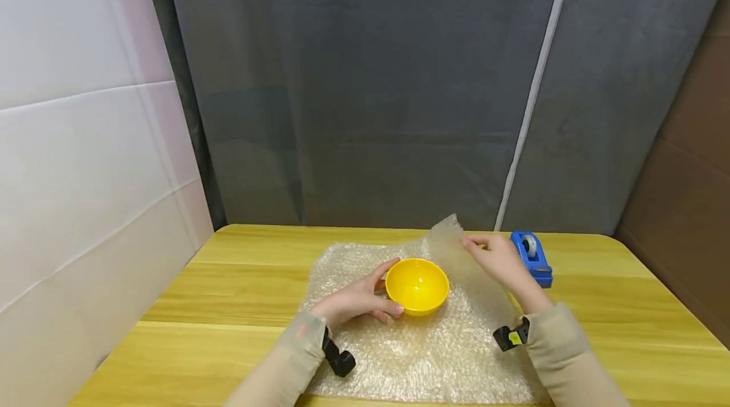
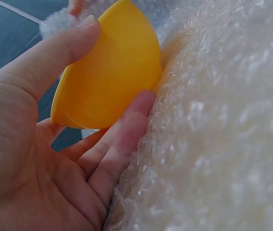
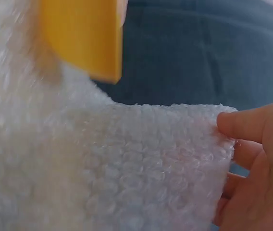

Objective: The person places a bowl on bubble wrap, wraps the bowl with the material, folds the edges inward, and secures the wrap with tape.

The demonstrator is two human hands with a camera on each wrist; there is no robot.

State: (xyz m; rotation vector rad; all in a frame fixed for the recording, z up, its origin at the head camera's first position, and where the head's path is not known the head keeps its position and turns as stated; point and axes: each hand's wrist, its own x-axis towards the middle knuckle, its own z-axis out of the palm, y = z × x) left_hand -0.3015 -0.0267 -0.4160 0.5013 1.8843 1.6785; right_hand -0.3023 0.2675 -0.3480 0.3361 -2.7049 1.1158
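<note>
A yellow bowl [image 1: 417, 286] sits upright over the bubble wrap, its hollow facing up. My left hand [image 1: 365, 296] holds it from the left, thumb near the rim and fingers curved round its side; the left wrist view shows the fingertips low on the bowl [image 2: 112, 72], close to the wrap. The sheet of bubble wrap [image 1: 393, 362] lies spread beneath. My right hand [image 1: 497, 260] pinches the sheet's far right edge and lifts that part off the table; in the right wrist view the thumb lies over the raised bubble wrap [image 3: 155, 163], with other fingers behind.
A blue tape dispenser [image 1: 533, 260] with a roll in it stands just beyond my right hand. The wooden table [image 1: 228, 305] ends at a grey curtain [image 1: 365, 109] at the back. A white panel [image 1: 85, 141] stands on the left and a brown one [image 1: 678, 172] on the right.
</note>
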